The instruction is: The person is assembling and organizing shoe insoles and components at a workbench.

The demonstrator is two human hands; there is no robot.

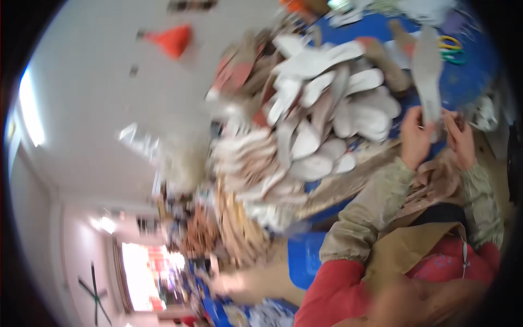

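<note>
Red sleeve point(335, 289) is showing lowest; left hand point(416, 140) is gripping one grey insole point(427, 71), right hand point(462, 140) adjoining, hold unclear; white insoles point(365, 80) are lying heaped, finished share unreadable.

Blurring obscures the lower end of the grey insole point(427, 71) beside the left hand point(415, 141); the left sleeve point(351, 234) partly hides the blue bin point(303, 261); a red cone-shaped object point(175, 41) appears indistinct.

That's one left hand point(416, 144), one right hand point(462, 143), one held grey insole point(427, 71), one blue bin point(305, 261), and white insoles point(365, 80): many, too heaped and blurred to count!
</note>
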